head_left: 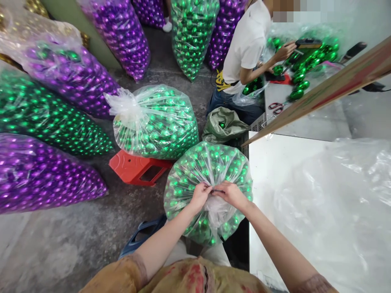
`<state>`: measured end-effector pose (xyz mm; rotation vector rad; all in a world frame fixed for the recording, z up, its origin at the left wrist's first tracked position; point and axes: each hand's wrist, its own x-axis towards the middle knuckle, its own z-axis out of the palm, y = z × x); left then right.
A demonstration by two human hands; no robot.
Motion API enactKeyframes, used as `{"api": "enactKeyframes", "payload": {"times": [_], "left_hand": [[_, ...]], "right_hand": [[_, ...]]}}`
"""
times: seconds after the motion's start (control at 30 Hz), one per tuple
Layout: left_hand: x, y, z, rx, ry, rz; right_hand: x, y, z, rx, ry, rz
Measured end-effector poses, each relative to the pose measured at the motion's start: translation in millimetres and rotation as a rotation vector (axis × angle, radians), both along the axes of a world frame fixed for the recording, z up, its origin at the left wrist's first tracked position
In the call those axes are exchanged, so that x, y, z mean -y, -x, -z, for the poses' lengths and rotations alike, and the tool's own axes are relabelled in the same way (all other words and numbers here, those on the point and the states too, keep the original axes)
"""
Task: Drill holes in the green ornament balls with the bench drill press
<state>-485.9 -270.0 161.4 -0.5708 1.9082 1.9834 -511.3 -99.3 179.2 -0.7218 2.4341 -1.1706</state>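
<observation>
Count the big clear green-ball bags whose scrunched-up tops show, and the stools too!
Scrunched-top bags: 2 (the held bag, in the left hand and right hand; the other bag)
Stools: 2 (red stool, blue stool)
Total: 4

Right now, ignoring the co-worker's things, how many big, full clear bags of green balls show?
4 bags: one at the left hand and right hand, one by the red stool, one top centre, one left, between purple bags. Others may be hidden.

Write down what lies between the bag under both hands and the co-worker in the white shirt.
In the head view, a dull green sack with a shiny ball showing lies between the bag and the co-worker.
</observation>
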Motion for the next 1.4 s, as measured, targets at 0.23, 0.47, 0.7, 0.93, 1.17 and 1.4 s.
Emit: {"api": "enactKeyframes", "payload": {"times": [0.23,0.47,0.7,0.93,1.17,1.4], "left_hand": [[9,-6,-1.7,-0.025,-0.034,0.066],[11,-13,-0.4,-0.096,-0.011,0.134],[1,-13,3.5,-0.173,0.185,0.014],[-7,-21,-6.1,-0.260,0.406,0.041],[-7,-22,-3.9,-0.311,0.507,0.057],[-4,-24,-2.5,-0.391,0.522,0.092]], "right_hand": [[11,-8,9.9,-0.021,-0.078,0.085],[17,-9,11.8,-0.016,-0.087,0.105],[24,-21,24.9,0.026,-0.052,0.304],[25,-23,38.0,0.091,-0.055,0.417],[24,-25,26.9,0.065,-0.016,0.239],[20,-26,24.4,0.072,0.023,0.144]]}}
